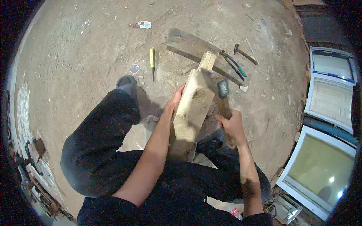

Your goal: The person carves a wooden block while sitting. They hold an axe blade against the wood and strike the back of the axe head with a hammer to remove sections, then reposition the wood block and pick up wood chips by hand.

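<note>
A thick pale wooden beam (pixel 192 107) slants up from between my legs, with a narrower squared block at its far end (pixel 207 61). Along its left side lies my left hand (pixel 175 98), gripping it; most of the fingers are hidden. My right hand (pixel 234 126) is closed around the wooden handle of a hatchet (pixel 224 105). The hatchet's grey metal head points away from me, close to the beam's right side; whether they touch, I cannot tell. Past the beam's far end a weathered plank (pixel 188 42) lies on the ground.
Beyond the beam are a yellow-handled chisel or screwdriver (pixel 152 58), a hammer (pixel 246 54), and pincers with a green grip (pixel 233 64) against the plank. A pointed tool or scrap (pixel 143 25) lies farther off. White-framed panes (pixel 320 165) line the right side.
</note>
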A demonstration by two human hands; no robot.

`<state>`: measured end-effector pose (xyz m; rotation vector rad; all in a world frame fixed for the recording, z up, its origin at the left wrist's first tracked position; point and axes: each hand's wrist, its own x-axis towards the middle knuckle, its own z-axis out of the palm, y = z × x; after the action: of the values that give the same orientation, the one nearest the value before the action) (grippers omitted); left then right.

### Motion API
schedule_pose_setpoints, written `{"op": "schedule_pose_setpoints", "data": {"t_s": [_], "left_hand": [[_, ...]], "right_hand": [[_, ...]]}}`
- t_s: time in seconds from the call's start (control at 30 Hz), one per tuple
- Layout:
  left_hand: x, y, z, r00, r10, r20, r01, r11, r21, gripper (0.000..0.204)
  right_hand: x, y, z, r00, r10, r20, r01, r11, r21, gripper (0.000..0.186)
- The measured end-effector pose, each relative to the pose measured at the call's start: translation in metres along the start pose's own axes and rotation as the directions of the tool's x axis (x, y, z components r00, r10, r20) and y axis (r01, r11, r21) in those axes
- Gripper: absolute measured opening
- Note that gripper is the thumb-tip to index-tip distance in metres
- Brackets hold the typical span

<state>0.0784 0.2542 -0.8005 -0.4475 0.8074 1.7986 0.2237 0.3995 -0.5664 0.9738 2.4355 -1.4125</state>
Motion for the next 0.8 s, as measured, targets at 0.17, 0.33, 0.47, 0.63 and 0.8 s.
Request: {"op": "schedule_pose_setpoints", "data": {"t_s": [0.17, 0.33, 0.47, 0.63, 0.8], "left_hand": [[0.005, 0.005, -0.010, 0.983, -0.160, 0.087, 0.164, 0.986, -0.041, 0.058], [0.003, 0.003, -0.004, 0.989, -0.144, 0.029, 0.143, 0.989, 0.044, 0.061], [-0.003, 0.008, 0.000, 0.980, -0.196, 0.015, 0.196, 0.980, 0.031, 0.064], [-0.008, 0.008, 0.004, 0.997, -0.076, -0.019, 0.078, 0.984, 0.162, 0.066], [0.005, 0.001, -0.003, 0.983, -0.167, 0.071, 0.166, 0.986, 0.020, 0.069]], "right_hand": [[0.008, 0.049, 0.017, 0.994, -0.064, -0.091, 0.070, 0.996, 0.060, 0.021], [0.000, 0.104, 0.050, 0.988, -0.138, -0.076, 0.108, 0.944, -0.311, 0.026], [-0.002, 0.071, 0.038, 0.999, 0.050, 0.007, -0.045, 0.945, -0.324, 0.037], [-0.015, 0.050, 0.024, 0.999, 0.025, -0.037, -0.023, 0.999, 0.048, 0.035], [-0.006, 0.089, 0.047, 0.965, -0.143, -0.219, 0.093, 0.971, -0.222, 0.020]]}}
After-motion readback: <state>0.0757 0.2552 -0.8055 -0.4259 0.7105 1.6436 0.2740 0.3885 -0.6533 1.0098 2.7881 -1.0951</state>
